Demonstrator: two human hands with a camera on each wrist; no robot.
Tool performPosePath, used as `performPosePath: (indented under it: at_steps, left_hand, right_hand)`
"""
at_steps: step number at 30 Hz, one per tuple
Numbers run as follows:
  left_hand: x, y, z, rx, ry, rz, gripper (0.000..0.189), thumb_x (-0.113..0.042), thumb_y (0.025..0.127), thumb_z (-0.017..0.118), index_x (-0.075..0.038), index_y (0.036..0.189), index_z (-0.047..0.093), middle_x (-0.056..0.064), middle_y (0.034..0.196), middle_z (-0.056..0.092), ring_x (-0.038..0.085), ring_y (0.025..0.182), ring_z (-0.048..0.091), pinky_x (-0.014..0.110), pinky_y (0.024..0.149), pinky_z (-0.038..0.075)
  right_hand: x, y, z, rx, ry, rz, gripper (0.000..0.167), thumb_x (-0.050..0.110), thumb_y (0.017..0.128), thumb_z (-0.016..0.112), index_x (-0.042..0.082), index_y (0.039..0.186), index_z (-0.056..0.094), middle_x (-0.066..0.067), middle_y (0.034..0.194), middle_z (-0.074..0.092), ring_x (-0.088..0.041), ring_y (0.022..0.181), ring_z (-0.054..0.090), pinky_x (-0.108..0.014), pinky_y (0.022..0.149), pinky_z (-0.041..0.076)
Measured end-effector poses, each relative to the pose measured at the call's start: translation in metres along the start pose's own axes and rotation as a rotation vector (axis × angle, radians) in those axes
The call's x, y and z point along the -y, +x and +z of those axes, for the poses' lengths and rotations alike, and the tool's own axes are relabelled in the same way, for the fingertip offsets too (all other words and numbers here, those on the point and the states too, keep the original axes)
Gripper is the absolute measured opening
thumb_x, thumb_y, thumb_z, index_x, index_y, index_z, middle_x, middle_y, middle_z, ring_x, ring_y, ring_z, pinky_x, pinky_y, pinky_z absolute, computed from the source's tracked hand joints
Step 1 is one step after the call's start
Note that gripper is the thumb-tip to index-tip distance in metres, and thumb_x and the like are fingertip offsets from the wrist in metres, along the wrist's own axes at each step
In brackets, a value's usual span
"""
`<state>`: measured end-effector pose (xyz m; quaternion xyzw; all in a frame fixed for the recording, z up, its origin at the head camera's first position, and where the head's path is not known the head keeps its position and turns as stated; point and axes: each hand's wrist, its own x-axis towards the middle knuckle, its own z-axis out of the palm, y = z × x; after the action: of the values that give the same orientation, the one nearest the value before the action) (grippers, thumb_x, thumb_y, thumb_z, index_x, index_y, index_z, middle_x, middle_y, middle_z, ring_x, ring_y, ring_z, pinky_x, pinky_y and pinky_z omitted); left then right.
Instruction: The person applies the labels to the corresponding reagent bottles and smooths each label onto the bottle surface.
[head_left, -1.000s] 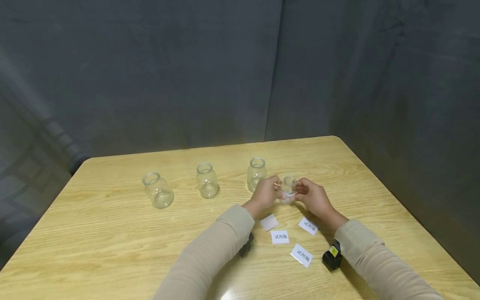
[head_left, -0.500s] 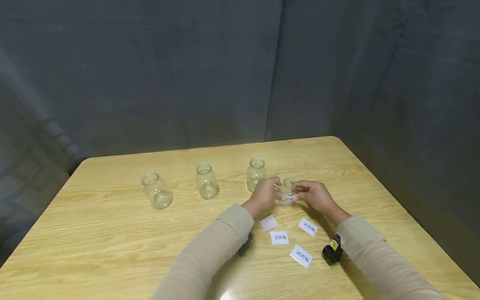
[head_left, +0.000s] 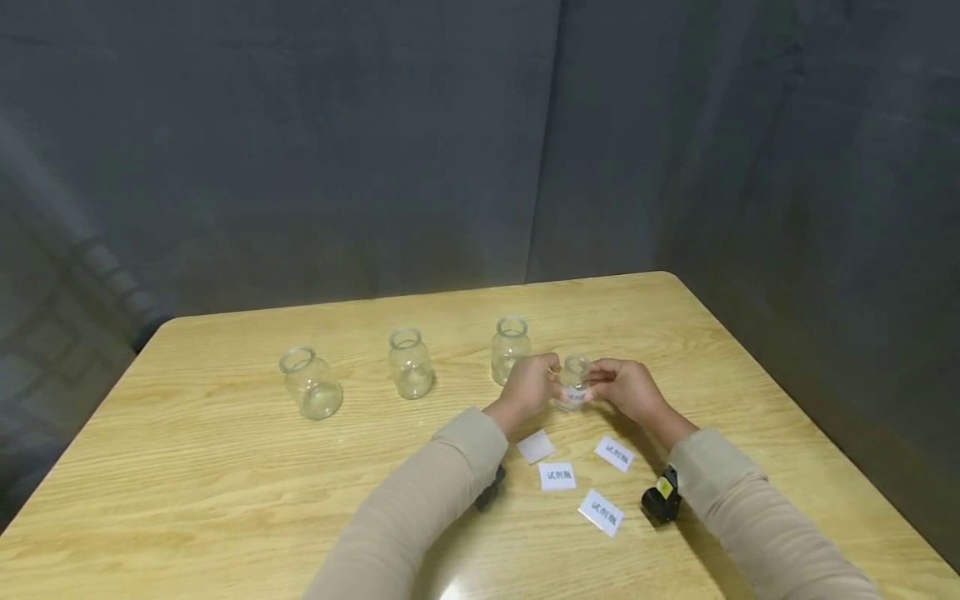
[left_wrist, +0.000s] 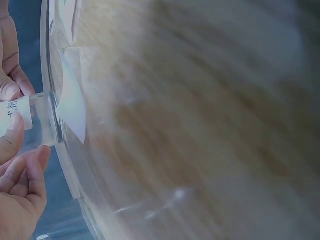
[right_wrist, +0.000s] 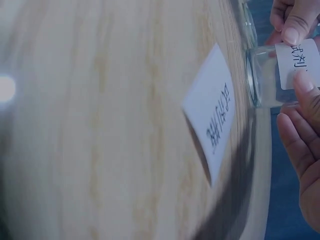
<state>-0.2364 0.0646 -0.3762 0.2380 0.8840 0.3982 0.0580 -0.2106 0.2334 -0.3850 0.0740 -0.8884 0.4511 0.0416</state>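
Observation:
Both hands hold a small clear glass jar upright on the right part of the table. My left hand grips it from the left and my right hand from the right. A white label with handwritten characters lies on the jar's front. In the right wrist view the thumbs of both hands press on this label, with fingers curled behind the glass. The jar's base stands close over the tabletop in the left wrist view.
Three more clear jars stand in a row to the left: one near my left hand, another, and a third. Before me lie written cards and a blank pinkish slip. Dark cloth hangs behind the table.
The jar and both hands stay nearly in place. The right hand's fingers have settled slightly lower round the jar, and the label's writing shows more plainly.

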Motion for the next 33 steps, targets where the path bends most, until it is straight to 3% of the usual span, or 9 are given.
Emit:
performPosePath:
  at_steps: [7, 15, 19, 26, 33]
  left_hand:
    - [0.001, 0.002, -0.001, -0.004, -0.025, 0.006, 0.028, -0.006, 0.067, 0.069, 0.000, 0.091, 0.057, 0.008, 0.084, 0.064, 0.016, 0.081, 0.060, 0.014, 0.063, 0.046]
    - [0.005, -0.002, 0.002, 0.008, -0.199, -0.006, 0.033, 0.000, 0.069, 0.067, 0.005, 0.099, 0.053, 0.015, 0.096, 0.060, 0.021, 0.089, 0.058, 0.018, 0.068, 0.047]
    - [0.006, -0.004, 0.002, 0.006, -0.208, -0.031, 0.035, -0.001, 0.070, 0.067, 0.003, 0.102, 0.052, 0.014, 0.100, 0.059, 0.023, 0.093, 0.056, 0.020, 0.071, 0.047]
    - [0.007, -0.009, 0.001, 0.013, -0.196, -0.066, 0.038, -0.002, 0.071, 0.068, 0.003, 0.105, 0.051, 0.014, 0.098, 0.058, 0.023, 0.090, 0.056, 0.022, 0.071, 0.047]
    - [0.006, -0.021, -0.003, 0.083, -0.152, -0.090, 0.034, -0.006, 0.071, 0.068, 0.003, 0.100, 0.053, 0.011, 0.092, 0.059, 0.019, 0.084, 0.056, 0.021, 0.069, 0.046]
  right_hand:
    - [0.003, 0.000, -0.001, 0.006, -0.023, -0.018, 0.036, -0.003, 0.069, 0.067, -0.012, 0.101, 0.055, -0.024, 0.092, 0.060, -0.032, 0.086, 0.057, -0.023, 0.067, 0.049]
    - [0.002, -0.005, -0.002, 0.050, 0.008, 0.020, 0.040, 0.003, 0.072, 0.066, -0.010, 0.107, 0.052, -0.022, 0.099, 0.057, -0.032, 0.093, 0.055, -0.027, 0.072, 0.049]
    - [0.002, -0.006, 0.000, 0.059, 0.055, 0.038, 0.042, 0.004, 0.072, 0.066, -0.011, 0.108, 0.049, -0.025, 0.101, 0.055, -0.034, 0.095, 0.053, -0.027, 0.074, 0.048]
    - [0.004, -0.012, -0.002, 0.085, 0.008, 0.050, 0.038, 0.003, 0.074, 0.065, -0.010, 0.105, 0.049, -0.023, 0.098, 0.056, -0.033, 0.093, 0.054, -0.030, 0.074, 0.048]
    - [0.006, -0.028, -0.005, 0.117, -0.034, 0.079, 0.037, 0.006, 0.076, 0.064, -0.011, 0.105, 0.050, -0.018, 0.093, 0.057, -0.029, 0.087, 0.055, -0.030, 0.071, 0.048]
